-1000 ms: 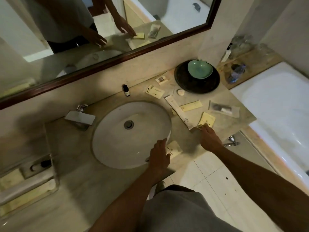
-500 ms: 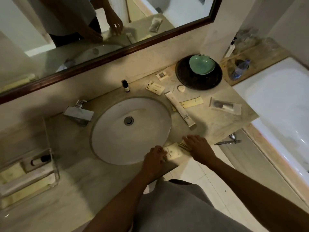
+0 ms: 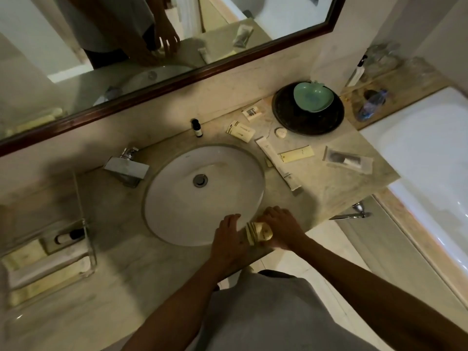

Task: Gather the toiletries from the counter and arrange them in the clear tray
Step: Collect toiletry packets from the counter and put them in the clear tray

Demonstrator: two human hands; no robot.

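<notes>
Hands at front rim of sink [image 3: 202, 193].
Right hand [image 3: 283, 228] holding pale packets [image 3: 257, 233]; left hand [image 3: 228, 239] flat, fingers narrow, touching them. Tray [image 3: 86, 224] lower left.

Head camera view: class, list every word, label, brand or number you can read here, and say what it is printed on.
None can be read.
long white tube: dark print near its lower end, blurred.
yellow sachet: small mark, illegible.
cream box: faint lettering, too small.
small white packet: dark patch, unreadable.
small dark bottle: pale label, no legible text.
packets between the hands: stripes and a mark only.
</notes>
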